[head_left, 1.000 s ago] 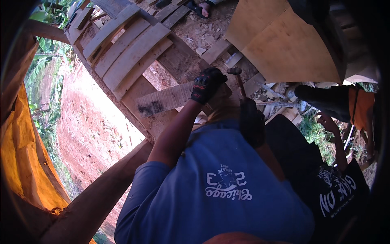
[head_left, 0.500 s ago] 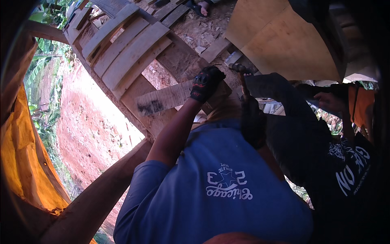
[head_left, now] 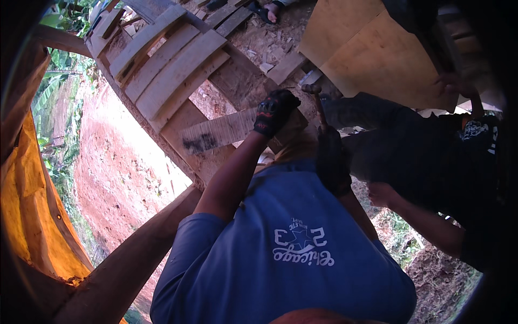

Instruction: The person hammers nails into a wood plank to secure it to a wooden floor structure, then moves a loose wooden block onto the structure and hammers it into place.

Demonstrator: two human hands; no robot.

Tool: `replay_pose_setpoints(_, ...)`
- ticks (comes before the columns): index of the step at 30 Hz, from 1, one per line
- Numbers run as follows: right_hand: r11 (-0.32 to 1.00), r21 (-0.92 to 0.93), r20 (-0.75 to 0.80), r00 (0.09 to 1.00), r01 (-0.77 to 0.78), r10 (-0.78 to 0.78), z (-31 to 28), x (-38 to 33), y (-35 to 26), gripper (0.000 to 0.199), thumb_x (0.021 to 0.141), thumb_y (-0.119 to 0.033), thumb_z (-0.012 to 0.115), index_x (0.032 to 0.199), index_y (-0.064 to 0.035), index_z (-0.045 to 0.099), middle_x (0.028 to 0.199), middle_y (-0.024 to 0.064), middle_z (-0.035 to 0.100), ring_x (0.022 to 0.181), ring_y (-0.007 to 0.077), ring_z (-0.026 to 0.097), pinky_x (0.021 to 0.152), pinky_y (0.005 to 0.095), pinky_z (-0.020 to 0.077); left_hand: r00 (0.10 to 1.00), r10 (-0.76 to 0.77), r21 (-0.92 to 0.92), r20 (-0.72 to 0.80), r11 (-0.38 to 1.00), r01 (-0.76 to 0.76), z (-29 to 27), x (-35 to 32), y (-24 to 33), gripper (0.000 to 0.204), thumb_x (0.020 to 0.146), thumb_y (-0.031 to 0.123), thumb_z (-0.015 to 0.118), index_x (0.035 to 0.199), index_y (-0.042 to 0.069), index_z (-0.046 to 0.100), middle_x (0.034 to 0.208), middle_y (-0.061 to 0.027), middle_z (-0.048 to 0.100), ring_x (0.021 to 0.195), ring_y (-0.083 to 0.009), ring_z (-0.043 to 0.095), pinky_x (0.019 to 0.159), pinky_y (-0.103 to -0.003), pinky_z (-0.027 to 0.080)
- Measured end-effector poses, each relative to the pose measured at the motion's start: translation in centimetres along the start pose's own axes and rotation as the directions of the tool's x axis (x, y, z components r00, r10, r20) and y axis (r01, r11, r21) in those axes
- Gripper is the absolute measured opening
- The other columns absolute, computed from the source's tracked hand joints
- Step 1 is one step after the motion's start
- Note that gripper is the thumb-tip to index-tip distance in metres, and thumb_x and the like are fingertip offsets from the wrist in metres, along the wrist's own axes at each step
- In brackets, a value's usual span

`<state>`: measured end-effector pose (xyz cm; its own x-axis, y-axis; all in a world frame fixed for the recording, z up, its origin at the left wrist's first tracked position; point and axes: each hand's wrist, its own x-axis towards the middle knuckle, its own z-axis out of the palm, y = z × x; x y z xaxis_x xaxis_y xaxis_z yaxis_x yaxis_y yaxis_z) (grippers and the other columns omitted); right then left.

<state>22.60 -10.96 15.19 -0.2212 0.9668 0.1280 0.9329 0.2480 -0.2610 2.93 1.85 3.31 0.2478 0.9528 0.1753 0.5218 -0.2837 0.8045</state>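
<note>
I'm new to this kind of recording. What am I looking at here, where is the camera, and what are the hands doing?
There is no machine: a person works with two hands, both in dark gloves. The one view comes from a fisheye camera worn on the person's head and looking down, so the blue shirt fills the lower part and straight edges bend near the rim.

The left hand lies on the end of a weathered plank; whether it grips or only presses is unclear. The right hand is closed around the handle of a hammer.

Around them are a slatted wooden frame, a plywood sheet, red earth and an orange tarp. At the right a second person in dark clothes stands close by.
</note>
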Motion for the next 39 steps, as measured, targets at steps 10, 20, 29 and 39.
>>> replay_pose_setpoints(10, 0.984, 0.098, -0.092, 0.983, -0.151, 0.160, -0.8, -0.6, 0.9, 0.028, 0.116, -0.024, 0.054, 0.132, -0.0025, 0.063, 0.120, 0.0172, 0.070, 0.096, 0.0387, 0.073, 0.076, 0.0468, 0.0559, 0.998, 0.061, 0.029, -0.027, 0.998, -0.060, 0.5, -0.8, -0.7, 0.022, 0.098, 0.029, 0.075, 0.097, 0.008, 0.079, 0.106, -0.0173, 0.075, 0.106, -0.0422, 0.071, 0.090, -0.051, 0.058)
replay_pose_setpoints(20, 0.826, 0.489, 0.101, 0.959, -0.280, 0.266, 2.2, -2.3, 2.6, 0.025, 0.116, -0.024, 0.053, 0.126, -0.0058, 0.067, 0.109, 0.0210, 0.070, 0.101, 0.0417, 0.071, 0.077, 0.0492, 0.0553, 0.898, -0.417, -0.521, -0.136, 0.801, 0.293, -2.4, 0.7, -0.1, 0.021, 0.101, 0.021, 0.074, 0.110, 0.004, 0.082, 0.107, -0.0093, 0.083, 0.102, -0.0212, 0.078, 0.092, -0.038, 0.059)
replay_pose_setpoints(29, 0.782, 0.542, 0.067, 0.943, -0.308, 0.325, 4.4, -0.2, 2.2, 0.032, 0.116, -0.029, 0.051, 0.119, -0.0022, 0.068, 0.105, 0.0233, 0.073, 0.098, 0.0452, 0.072, 0.078, 0.0524, 0.0563, 0.975, -0.221, -0.272, 0.032, 0.936, 0.222, -6.4, -1.6, 2.3, 0.030, 0.105, 0.027, 0.060, 0.109, 0.004, 0.080, 0.108, -0.0078, 0.080, 0.099, -0.0176, 0.076, 0.088, -0.034, 0.058)
replay_pose_setpoints(39, 0.422, 0.620, 0.421, 0.734, -0.662, 0.533, 4.1, 0.9, 1.4, 0.036, 0.113, -0.039, 0.058, 0.108, -0.0062, 0.072, 0.093, 0.0228, 0.075, 0.090, 0.0442, 0.074, 0.075, 0.0505, 0.0566, 0.995, -0.005, 0.150, 0.096, 0.989, -0.010, -5.4, -5.1, -0.6, 0.026, 0.099, 0.016, 0.067, 0.119, 0.007, 0.081, 0.112, -0.0137, 0.079, 0.100, -0.0280, 0.077, 0.090, -0.040, 0.061)
